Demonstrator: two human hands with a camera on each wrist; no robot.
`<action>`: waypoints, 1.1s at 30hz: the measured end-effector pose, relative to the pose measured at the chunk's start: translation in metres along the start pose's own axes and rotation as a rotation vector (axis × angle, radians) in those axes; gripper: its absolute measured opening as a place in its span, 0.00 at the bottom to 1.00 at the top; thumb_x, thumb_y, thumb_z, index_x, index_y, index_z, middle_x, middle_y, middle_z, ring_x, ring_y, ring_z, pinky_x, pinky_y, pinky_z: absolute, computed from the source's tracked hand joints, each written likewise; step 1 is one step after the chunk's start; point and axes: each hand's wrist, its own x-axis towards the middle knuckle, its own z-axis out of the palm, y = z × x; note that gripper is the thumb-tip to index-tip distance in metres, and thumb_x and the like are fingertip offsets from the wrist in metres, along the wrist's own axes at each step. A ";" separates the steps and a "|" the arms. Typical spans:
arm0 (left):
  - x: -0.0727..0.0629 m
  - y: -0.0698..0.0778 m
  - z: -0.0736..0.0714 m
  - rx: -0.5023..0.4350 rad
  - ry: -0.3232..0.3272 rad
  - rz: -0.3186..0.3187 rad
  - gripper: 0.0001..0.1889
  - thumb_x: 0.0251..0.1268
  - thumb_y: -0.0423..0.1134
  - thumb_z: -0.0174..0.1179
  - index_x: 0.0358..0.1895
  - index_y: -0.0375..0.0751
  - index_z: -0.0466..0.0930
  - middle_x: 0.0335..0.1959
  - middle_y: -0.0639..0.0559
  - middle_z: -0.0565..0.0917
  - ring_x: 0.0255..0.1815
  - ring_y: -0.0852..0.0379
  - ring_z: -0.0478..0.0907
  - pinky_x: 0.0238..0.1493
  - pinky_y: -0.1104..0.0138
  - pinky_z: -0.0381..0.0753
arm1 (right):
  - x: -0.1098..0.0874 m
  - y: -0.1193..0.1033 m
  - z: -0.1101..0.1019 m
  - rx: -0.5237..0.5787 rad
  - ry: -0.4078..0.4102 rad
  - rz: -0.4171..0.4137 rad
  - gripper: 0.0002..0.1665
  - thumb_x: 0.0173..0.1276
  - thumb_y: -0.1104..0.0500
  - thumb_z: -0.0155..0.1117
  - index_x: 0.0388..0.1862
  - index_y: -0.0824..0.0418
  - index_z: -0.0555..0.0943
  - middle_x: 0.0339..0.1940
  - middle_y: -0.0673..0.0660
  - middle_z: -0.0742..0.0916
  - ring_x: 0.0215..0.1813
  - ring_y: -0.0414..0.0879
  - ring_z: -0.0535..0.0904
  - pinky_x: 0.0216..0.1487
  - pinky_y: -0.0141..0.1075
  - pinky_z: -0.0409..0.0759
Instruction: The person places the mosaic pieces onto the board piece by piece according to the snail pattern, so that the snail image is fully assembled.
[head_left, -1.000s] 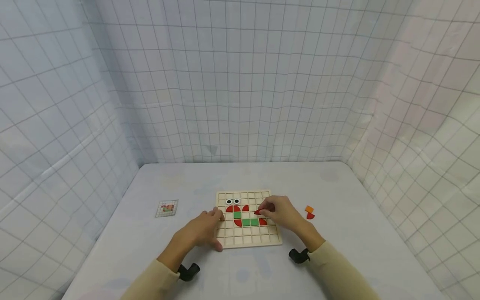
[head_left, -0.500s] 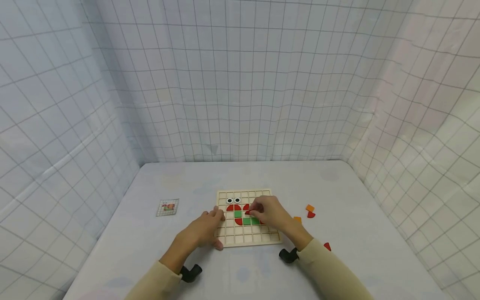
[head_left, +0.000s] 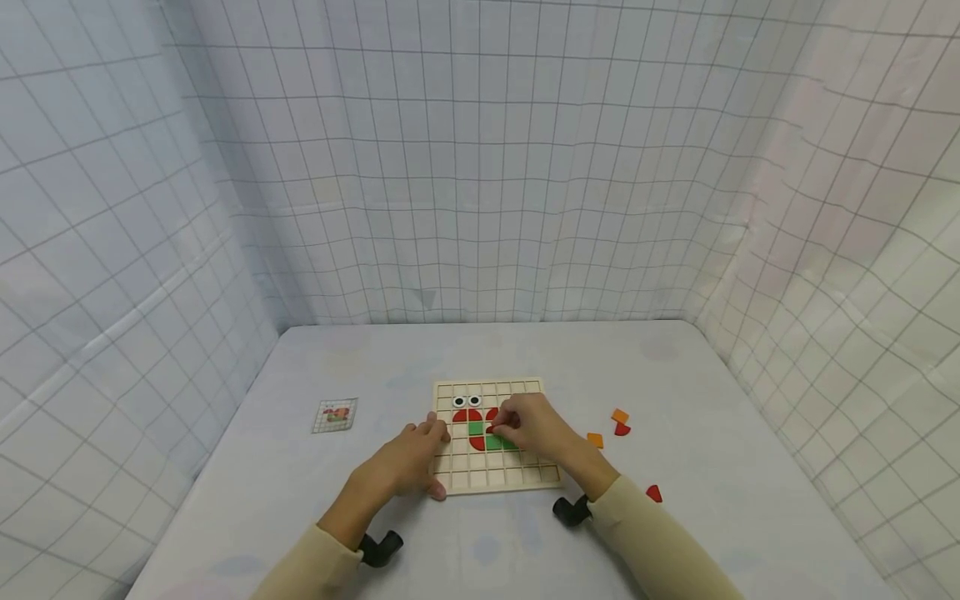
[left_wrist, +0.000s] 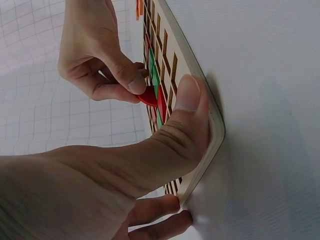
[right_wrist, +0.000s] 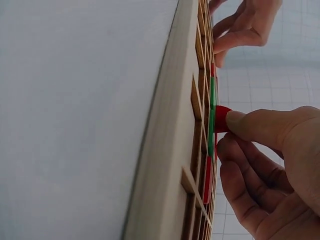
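A wooden grid board (head_left: 498, 479) lies on the table, with red quarter-circle tiles (head_left: 477, 444), green square tiles (head_left: 476, 428) and two eye tiles (head_left: 475, 401) in its cells. My left hand (head_left: 411, 457) grips the board's left side. In the left wrist view its thumb (left_wrist: 187, 107) lies on the rim near a corner, the fingers bent at the edge. Between thumb and fingertips my right hand (head_left: 531, 425) pinches a red quarter-circle tile (right_wrist: 221, 119). That tile stands tilted at the board, beside the green tiles; its lower edge is hidden in the head view.
Right of the board lie orange tiles (head_left: 619, 415), a red quarter-circle tile (head_left: 622, 430) and another red tile (head_left: 654, 493) by the right sleeve. On the left lies a small picture card (head_left: 335, 415). Grid-patterned curtains (head_left: 480, 167) enclose the table (head_left: 480, 550).
My right hand has moved left over the board with the red quarter-circle tile and lowered it slightly. Tiles beside the right forearm have come into view. The left hand holds its place.
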 end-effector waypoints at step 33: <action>0.000 -0.006 0.003 -0.017 -0.003 -0.003 0.41 0.52 0.44 0.94 0.67 0.44 0.78 0.92 0.26 0.66 0.79 0.30 0.78 0.79 0.35 0.83 | 0.007 -0.002 0.002 0.025 -0.058 0.054 0.03 0.76 0.66 0.83 0.41 0.60 0.99 0.40 0.52 0.97 0.41 0.34 0.87 0.42 0.28 0.87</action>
